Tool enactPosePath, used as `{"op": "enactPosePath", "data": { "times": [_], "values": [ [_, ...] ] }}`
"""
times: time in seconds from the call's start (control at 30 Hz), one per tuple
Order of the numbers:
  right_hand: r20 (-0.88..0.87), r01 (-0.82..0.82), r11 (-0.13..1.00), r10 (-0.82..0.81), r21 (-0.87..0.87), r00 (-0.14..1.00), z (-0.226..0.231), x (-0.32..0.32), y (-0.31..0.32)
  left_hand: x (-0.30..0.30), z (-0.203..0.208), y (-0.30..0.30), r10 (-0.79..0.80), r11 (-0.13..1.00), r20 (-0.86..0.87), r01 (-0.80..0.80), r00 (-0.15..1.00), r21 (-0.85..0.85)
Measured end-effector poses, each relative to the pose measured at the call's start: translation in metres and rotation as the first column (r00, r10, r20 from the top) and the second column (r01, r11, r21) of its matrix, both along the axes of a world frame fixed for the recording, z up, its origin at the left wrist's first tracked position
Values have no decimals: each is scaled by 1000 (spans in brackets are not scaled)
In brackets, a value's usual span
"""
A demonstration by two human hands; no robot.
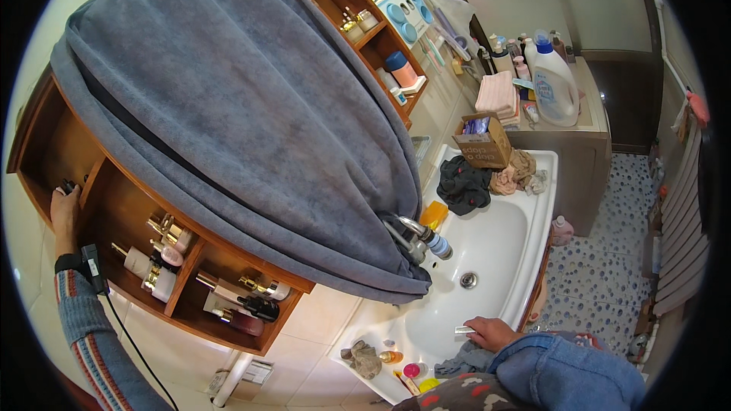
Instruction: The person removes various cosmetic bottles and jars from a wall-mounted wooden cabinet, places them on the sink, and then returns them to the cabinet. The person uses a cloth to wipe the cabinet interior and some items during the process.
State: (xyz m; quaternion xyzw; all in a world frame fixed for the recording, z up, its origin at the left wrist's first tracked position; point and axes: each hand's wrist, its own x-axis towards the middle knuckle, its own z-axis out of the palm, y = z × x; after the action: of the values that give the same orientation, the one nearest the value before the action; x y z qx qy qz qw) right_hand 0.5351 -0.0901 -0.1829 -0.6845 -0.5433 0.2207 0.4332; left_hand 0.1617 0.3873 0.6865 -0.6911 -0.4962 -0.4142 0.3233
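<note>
1. My left hand (64, 209), at the left edge of the frame, is curled over the edge of the brown wooden wall shelf (122, 205).
2. My right hand (491, 331), lower centre, pinches a small silvery tube (464, 329) on the white ceramic sink (533, 236) rim.
3. A large grey towel (244, 114) fills the upper centre, above the chrome tap (422, 237).

so the wooden shelf (114, 205) has bottles (164, 259) in its lower cubbies and a grey towel (244, 106) draped over the front. White sink (533, 259) rim's got dark cloth (464, 185), a yellow sponge (434, 215) and a cardboard box (485, 143), small jars (411, 369) on the near corner
</note>
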Motion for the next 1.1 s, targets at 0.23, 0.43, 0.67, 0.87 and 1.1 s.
{"op": "enactPosePath", "data": {
  "times": [0.23,0.43,0.67,0.87,1.1],
  "values": [
    [6,-16,1000,16,-22,1000,1,0,2,-6,3,9,-137,989,29,138,990,-59],
    [15,-1,1000,1,7,1000,4,1,-1,0,-1,11,-237,970,27,238,971,-42],
    [11,77,990,-79,119,997,8,-6,5,42,-29,-64,142,989,-30,-143,989,-35],
    [-87,96,991,-88,97,992,10,-8,2,71,-56,-109,156,988,102,-155,982,-16],
    [-45,81,991,-77,105,996,1,-5,5,58,-73,-129,-107,902,94,56,990,429]
  ]
}}
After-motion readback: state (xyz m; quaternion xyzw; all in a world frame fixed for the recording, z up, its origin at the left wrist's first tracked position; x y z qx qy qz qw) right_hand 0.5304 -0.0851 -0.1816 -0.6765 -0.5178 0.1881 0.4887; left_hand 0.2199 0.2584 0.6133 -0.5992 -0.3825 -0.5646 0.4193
